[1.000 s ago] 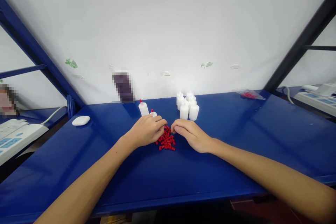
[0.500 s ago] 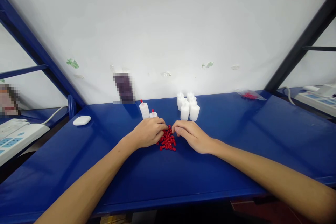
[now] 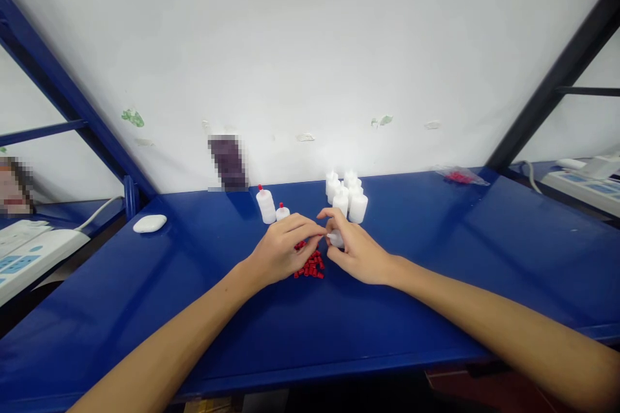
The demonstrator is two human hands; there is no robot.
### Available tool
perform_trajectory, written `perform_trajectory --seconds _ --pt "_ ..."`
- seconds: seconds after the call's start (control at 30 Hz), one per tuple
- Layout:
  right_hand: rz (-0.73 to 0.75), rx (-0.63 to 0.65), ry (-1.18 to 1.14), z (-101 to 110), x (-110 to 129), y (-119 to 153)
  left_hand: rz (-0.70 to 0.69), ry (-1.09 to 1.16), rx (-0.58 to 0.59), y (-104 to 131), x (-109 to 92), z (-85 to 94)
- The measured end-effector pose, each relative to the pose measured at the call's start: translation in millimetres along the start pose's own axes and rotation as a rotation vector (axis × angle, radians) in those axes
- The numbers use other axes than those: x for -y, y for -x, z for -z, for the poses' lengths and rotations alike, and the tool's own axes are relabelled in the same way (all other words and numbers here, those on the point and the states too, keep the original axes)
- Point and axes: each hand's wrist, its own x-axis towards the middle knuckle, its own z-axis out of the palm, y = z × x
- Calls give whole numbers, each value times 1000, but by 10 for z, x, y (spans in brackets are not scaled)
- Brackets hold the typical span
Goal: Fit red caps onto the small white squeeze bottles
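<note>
My right hand is closed around a small white squeeze bottle, tipped sideways with its nozzle toward the left. At the nozzle's tip, the thumb and fingers of my left hand are pinched together; whatever is between them is hidden. Beneath my hands lies a pile of small red caps, partly covered by my left hand. Two white bottles with red caps stand behind that hand, a taller-looking one and one mostly hidden. Several white bottles without red caps stand grouped behind my right hand.
The blue table runs up to a white wall. A white rounded case lies at left, and a clear bag of red caps at the back right. Power strips and blue frame posts flank the table.
My right hand has turned, bringing the white bottle in its grip into view. My left hand has moved from the cap pile to the right, its fingertips now at the nozzle.
</note>
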Motion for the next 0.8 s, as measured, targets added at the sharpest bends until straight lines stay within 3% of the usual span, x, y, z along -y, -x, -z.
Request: perform_trajectory --seconds 0.13,0.43,0.8 --pt "23 24 -48 -8 -12 11 50 81 53 7 -87 -71" --pt "174 41 -197 50 7 43 251 199 41 -5 -207 -111" --pt "168 4 -98 32 87 87 154 198 197 19 -226 -115"
